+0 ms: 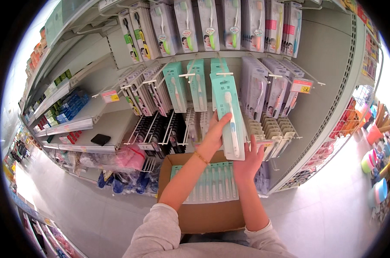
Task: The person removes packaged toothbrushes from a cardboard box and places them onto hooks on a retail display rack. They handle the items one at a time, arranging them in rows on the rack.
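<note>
My left hand (215,132) grips a stack of mint-green toothbrush packs (225,94) by its left edge, thumb on the front. The front pack shows a white and blue toothbrush under clear plastic. At its top, the stack meets the display hook (224,74), in front of similar green packs; whether it hangs on the hook I cannot tell. My right hand (248,162) is beside the stack's lower right edge, fingers stretched upward and apart. Below both hands stands an open cardboard box (212,217) with a row of green toothbrush packs (212,182) inside.
Toothbrush packs (208,26) hang above, with purple-white packs (255,90) to the right and dark packs (175,129) lower left. Hook ends and price tags (301,86) jut outward. A black phone-like object (100,139) lies on the left shelf (113,124). Plastic-wrapped goods (130,159) sit underneath.
</note>
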A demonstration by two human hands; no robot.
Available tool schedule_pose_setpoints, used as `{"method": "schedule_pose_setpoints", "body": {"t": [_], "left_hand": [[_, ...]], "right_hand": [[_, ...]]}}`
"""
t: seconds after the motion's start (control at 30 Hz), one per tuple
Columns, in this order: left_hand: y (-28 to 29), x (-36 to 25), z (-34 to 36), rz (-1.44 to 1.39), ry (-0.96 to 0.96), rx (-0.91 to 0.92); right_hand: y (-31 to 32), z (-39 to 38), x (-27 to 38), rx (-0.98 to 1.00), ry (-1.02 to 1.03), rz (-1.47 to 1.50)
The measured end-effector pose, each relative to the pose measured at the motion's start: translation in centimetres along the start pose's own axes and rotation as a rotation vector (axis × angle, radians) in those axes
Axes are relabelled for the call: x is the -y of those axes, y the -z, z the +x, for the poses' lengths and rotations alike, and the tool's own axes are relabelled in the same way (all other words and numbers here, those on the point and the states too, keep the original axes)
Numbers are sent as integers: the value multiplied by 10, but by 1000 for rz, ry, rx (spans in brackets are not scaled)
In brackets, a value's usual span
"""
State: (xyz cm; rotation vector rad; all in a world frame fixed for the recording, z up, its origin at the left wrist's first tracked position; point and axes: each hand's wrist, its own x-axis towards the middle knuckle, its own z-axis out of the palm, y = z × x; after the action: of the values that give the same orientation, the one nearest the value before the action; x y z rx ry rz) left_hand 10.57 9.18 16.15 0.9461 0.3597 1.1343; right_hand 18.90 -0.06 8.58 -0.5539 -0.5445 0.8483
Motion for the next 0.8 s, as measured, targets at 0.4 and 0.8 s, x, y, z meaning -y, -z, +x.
{"method": "schedule_pose_setpoints", "body": {"t": [0.4, 0.8], "left_hand": [[11, 3, 2, -93, 59, 66], [22, 4, 4, 129, -48, 32]], "right_hand": [[-42, 4, 12, -169, -30, 97], [-35, 34, -19, -218, -233, 211]]}}
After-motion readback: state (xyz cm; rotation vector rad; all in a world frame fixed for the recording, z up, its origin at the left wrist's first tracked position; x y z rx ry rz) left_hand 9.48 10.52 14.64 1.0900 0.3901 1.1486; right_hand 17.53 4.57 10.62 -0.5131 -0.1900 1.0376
